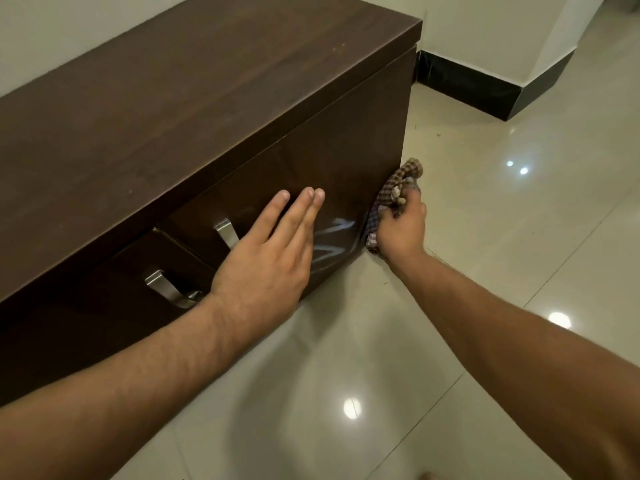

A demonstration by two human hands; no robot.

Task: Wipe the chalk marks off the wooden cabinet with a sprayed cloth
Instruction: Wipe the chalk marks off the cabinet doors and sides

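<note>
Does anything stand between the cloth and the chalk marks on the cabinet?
Nothing visible. The cloth, gripped by the right hand, sits just right of the chalk marks; the left hand lies beyond them.

floor (pixel 485 237): glossy cream tiles with thin grout lines | light reflections (pixel 351 408): several bright round spots on the tiles | skirting (pixel 467 84): black band at the wall foot, bending round a corner | wall (pixel 485 26): plain white, above the skirting, top right
</note>
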